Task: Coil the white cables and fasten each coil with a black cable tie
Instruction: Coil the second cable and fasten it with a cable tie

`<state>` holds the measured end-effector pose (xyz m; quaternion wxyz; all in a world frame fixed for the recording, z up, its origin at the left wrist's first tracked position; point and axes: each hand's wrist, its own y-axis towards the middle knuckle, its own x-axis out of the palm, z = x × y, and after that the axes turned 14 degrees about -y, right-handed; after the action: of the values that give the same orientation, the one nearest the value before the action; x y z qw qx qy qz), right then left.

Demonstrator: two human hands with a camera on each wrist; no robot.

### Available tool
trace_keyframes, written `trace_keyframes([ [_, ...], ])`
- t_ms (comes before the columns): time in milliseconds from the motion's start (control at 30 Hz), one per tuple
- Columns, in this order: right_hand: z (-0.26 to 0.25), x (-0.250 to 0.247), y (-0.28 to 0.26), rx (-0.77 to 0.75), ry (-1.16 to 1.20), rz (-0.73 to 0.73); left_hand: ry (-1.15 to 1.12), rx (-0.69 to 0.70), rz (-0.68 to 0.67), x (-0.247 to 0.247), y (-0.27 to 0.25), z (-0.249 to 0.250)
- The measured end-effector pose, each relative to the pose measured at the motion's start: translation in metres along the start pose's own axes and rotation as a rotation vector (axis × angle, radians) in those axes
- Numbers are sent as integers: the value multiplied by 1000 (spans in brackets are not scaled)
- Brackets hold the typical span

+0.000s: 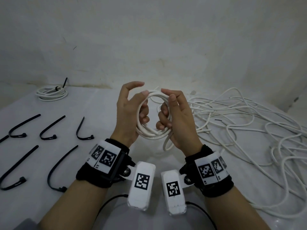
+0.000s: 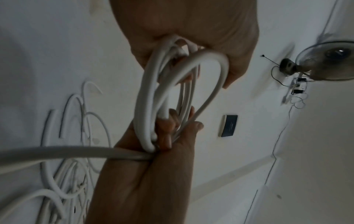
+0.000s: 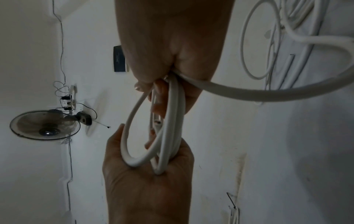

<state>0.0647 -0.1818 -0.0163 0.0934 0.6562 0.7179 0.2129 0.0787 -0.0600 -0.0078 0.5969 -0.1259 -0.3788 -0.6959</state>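
Both left hand (image 1: 128, 112) and right hand (image 1: 176, 117) grip the springy, light coil (image 1: 153, 133) on opposite sides; hold firmly at the bundled turns.

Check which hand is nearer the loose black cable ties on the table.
Left. The left hand grips the coil on the side toward the cable ties; the right hand holds the coil's far side.

White cable coil (image 1: 153, 113), black cable ties (image 1: 49, 130), white table (image 1: 99, 113).

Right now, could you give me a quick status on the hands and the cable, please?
Left hand and right hand both grip the white coil, held up. No tie on yet. Loose cables alongside; nothing blocking.
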Motion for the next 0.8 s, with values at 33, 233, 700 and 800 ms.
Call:
trace_keyframes([
  [33,-1,-1,0,-5,-8,14,46,11,-28,0,0,1],
  [233,-4,-3,1,-24,-60,105,336,70,-169,1,-3,5],
  [700,-3,-3,-2,-37,-238,74,507,263,-46,3,-4,-1],
  [800,-2,-2,-1,125,-87,19,527,281,-49,0,-2,-1],
])
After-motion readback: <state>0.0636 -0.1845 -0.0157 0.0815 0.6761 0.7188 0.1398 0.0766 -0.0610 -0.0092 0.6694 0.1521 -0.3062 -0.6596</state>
